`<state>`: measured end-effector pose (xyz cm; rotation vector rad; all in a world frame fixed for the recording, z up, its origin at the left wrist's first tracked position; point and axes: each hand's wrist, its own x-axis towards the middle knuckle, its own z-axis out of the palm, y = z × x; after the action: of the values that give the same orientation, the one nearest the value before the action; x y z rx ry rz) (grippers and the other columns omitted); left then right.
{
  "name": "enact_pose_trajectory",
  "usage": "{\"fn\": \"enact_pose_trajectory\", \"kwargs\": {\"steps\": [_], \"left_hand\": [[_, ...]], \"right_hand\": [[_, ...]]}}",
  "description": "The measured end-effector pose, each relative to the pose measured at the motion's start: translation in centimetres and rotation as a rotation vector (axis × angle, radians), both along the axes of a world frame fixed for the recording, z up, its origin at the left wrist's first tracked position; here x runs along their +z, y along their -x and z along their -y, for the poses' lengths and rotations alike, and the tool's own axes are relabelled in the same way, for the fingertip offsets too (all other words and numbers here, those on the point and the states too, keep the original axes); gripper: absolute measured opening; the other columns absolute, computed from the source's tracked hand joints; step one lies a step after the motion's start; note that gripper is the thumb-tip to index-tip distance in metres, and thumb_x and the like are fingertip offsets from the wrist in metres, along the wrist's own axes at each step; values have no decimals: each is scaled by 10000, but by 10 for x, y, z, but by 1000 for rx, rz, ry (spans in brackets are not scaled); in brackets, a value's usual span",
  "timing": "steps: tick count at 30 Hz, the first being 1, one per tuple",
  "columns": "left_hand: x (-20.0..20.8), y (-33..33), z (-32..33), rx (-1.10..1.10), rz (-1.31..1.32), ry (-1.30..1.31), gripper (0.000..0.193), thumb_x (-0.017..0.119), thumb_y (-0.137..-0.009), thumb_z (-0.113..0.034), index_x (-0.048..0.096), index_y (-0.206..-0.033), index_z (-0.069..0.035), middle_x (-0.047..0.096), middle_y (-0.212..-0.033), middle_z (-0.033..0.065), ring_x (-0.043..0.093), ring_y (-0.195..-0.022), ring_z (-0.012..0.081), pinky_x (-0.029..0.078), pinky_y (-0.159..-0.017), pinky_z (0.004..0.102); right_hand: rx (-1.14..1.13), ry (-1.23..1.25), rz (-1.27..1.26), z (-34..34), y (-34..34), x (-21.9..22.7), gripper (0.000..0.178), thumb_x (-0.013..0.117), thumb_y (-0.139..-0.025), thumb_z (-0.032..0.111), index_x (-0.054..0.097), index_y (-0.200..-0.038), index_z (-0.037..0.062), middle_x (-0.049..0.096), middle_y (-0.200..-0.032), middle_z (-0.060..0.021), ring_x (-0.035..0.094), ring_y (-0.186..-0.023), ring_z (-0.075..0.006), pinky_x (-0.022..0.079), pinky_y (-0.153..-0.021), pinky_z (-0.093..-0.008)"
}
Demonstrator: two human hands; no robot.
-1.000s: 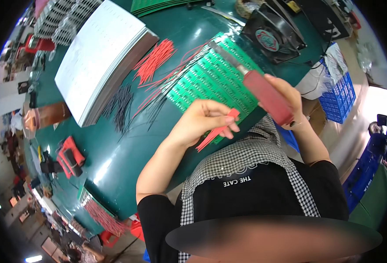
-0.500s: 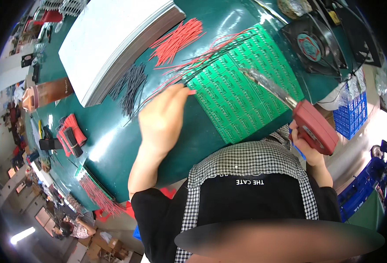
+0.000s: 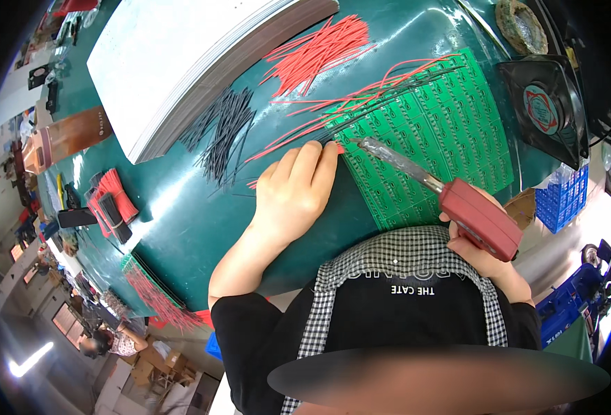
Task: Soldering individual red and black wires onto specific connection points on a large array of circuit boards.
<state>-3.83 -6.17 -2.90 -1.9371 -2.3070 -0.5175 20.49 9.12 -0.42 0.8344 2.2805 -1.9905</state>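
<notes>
My left hand (image 3: 293, 190) reaches to the left edge of a green circuit board panel (image 3: 430, 138), its fingers pressed together. A small red piece (image 3: 341, 148) shows at the fingertips; what they pinch is mostly hidden. My right hand (image 3: 482, 256) is wrapped round the handle of a dark red soldering gun (image 3: 482, 218). The gun's metal tip (image 3: 362, 142) points left over the panel, close to my left fingertips. Loose red wires (image 3: 361, 97) and black wires (image 3: 388, 95) lie across the panel's far left part and off its edge.
Beyond lie a red wire pile (image 3: 323, 52), a black wire pile (image 3: 226, 135) and a white stack of sheets (image 3: 174, 62). A black fan (image 3: 544, 104) stands right of the panel. At left are a brown bottle (image 3: 77, 138), wire bundles (image 3: 115, 207) and a wired board (image 3: 153, 290).
The soldering gun's tip has come left and down, close to my left fingertips. My left hand has turned and sits at the panel's edge. The whole view has shifted slightly.
</notes>
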Motion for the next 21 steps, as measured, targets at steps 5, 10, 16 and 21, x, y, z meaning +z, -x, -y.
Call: {"fn": "enact_pose_trajectory", "kwargs": {"steps": [5,10,16,21], "left_hand": [[-4,5,3,-34,45,-5,187,620,-673,-81,596,-851,-33,501,-754,23,511,-583,112,394,-443,218],[-7,4,6,-34,103,-42,195,626,-670,-87,593,-855,-34,502,-755,22,510,-569,114,392,-437,220],[-5,2,6,-34,71,3,200,625,-667,-83,591,-858,-33,501,-755,23,510,-568,116,389,-430,224],[-6,3,7,-23,68,-20,202,624,-661,-78,590,-856,-33,496,-752,27,512,-580,119,392,-432,227]], "right_hand": [[-99,129,-8,5,13,-1,579,720,-672,144,471,-1167,-23,586,-1026,-113,560,-625,-98,455,-586,-225],[-118,187,-11,6,11,-1,637,708,-691,152,406,-1215,-46,618,-920,-91,565,-647,-89,451,-593,-213],[-67,109,-69,7,11,-4,622,700,-702,157,410,-1210,-54,613,-922,-94,573,-659,-96,452,-599,-212],[-129,194,-14,10,9,0,641,711,-690,148,404,-1214,-57,612,-907,-86,559,-650,-84,450,-603,-207]]}}
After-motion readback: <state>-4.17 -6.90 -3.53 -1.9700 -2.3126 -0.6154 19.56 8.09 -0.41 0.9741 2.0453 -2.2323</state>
